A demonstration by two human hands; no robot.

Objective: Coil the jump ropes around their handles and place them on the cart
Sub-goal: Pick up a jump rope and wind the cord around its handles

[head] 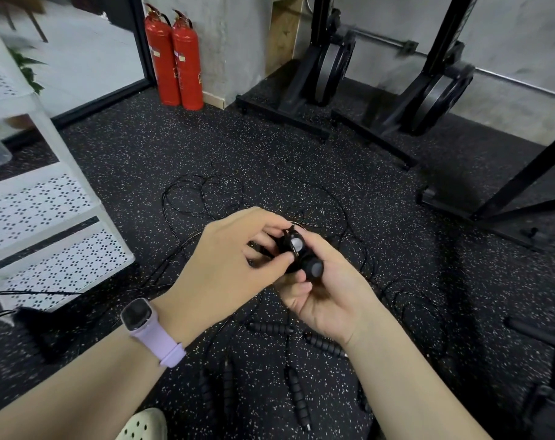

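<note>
On the gym floor: a person bends over a speckled black rubber floor (180,147) strewn with jump ropes.
Step in hand: judged from the pose, the pairing of two handles before the cable is wound round them.
Right hand (327,296): fingers curled round two black foam handles (304,258), held side by side with their grey end caps facing the camera.
Left hand (228,258): thumb and fingertips pinching at the upper handle's tip, where the thin black cable (187,192) leaves it; whether the cable itself is in the pinch cannot be told.
Cable: trailing loose in tangled loops on the floor toward 12 o'clock, no turns visible round the handles.
Next move: likely a firm hold on the pair with one hand while the other draws in slack and lays even turns, with care not to drag the neighbouring ropes along.
Other ropes: several ribbed handles (298,398) lying uncoiled at 6 o'clock, below the hands, cables crossing each other.
Cart (57,198): white, perforated shelves, at 9 o'clock; the two lower shelves in view show no ropes, and the blurred upper tier cannot be read.
Backdrop: two red fire extinguishers (174,58) at 11 o'clock, black rack frames (327,68) at 1 o'clock.
Wrist: a lilac smartwatch (142,319) on the left arm.
</note>
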